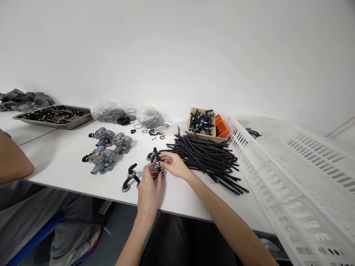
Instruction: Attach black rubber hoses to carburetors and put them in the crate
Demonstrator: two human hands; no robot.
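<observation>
Lower middle of the frame, over the front of the white table: a short black tube piece with a grey ring is held upright between two bare hands. Left hand, thumb and fingers closed on its lower part, probably to steady it. Right hand, thumb and fingertips pinching at the ring; a light grip, apparently for fine handling. Exact finger contact partly hidden.

Just left of the left hand, ringed tube pieces stand on the tabletop, apparently set within reach. Right of centre, long black hoses lie in a loose heap near the right hand, likely for easy picking. Behind them, a cream basket keeps similar ringed pieces together. Left of centre, metal bodies sit clustered, well apart from the hands, perhaps to leave working room.
</observation>
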